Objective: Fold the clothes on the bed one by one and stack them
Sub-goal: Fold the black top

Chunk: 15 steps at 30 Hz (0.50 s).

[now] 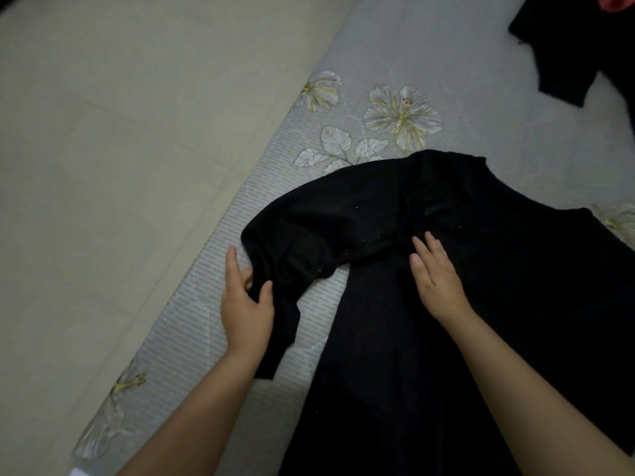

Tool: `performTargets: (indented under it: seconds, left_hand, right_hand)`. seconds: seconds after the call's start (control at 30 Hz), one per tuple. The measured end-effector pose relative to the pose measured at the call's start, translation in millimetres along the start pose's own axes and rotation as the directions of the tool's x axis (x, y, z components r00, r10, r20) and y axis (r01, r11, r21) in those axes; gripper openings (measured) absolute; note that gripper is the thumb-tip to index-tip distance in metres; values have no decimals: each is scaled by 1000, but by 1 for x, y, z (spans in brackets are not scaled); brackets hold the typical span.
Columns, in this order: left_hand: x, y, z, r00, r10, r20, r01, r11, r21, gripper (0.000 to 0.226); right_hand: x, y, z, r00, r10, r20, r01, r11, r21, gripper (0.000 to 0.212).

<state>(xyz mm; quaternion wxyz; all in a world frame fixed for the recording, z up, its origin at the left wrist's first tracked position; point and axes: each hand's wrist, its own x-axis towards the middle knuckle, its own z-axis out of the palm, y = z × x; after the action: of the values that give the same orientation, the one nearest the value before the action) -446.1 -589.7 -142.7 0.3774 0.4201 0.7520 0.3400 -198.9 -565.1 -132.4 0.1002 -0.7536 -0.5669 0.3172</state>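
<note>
sleeve fold in hand: risks of bunching and slippage near the bed edge

the black long-sleeved top (464, 304) lies spread on the bed (464, 56), its body running from the bottom of the view up toward the floral print of the sheet. the left sleeve (309, 228) is drawn out toward the bed's edge and is already rumpled at its lower end.

the left hand (245, 310) has its grip closed on the sleeve's cuff end, thumb over the cloth and fingers under it. the right hand (438, 280) lies flat, fingers straight, pressing the chest of the top; it holds nothing.

judged risks from here:

- the sleeve is bunched, not flat. if it is carried across as it lies, the creases are likely to be folded in and the stack will sit uneven.
- the flat right hand is the only anchor. if it lifts early, or the pull is sharp, the whole top may slide and lose its alignment.
- the held end lies close to the bed's edge, with the tiled floor (120, 132) just beyond. a lost grip could let the sleeve hang over it.
- the cloth is dark and the light poor; seams are hard to see, so a crooked fold line is a fair risk.

another dark garment (567, 53) lies at the far right corner, well apart, with a scrap of red cloth (615, 1) beside it.
</note>
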Motion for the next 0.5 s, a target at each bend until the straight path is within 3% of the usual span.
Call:
performTargets:
  seconds: [0.17, 0.27, 0.37, 0.43, 0.5]
  left_hand:
    - [-9, 36, 20, 987, 162, 22, -160, 985, -68, 75]
    - [-30, 73, 47, 945, 313, 96, -305, 948, -96, 78]
    - [-60, 116, 88, 857, 466, 221, -446, 884, -140, 81]
    - [-81, 148, 129, 766, 519, 379, -502, 851, -152, 85]
    - [-109, 176, 176, 649, 468, 600, -437, 875, -211, 88]
  right_hand:
    - [-35, 31, -29, 988, 53, -144, -26, 983, 183, 43]
    - [-62, 65, -49, 974, 116, -197, -57, 958, 282, 43]
    - [-97, 107, -75, 942, 199, -269, -76, 910, 408, 42]
    - [-121, 140, -93, 901, 309, -305, -98, 829, 551, 44]
    - [-144, 170, -105, 853, 405, -329, -115, 761, 638, 47]
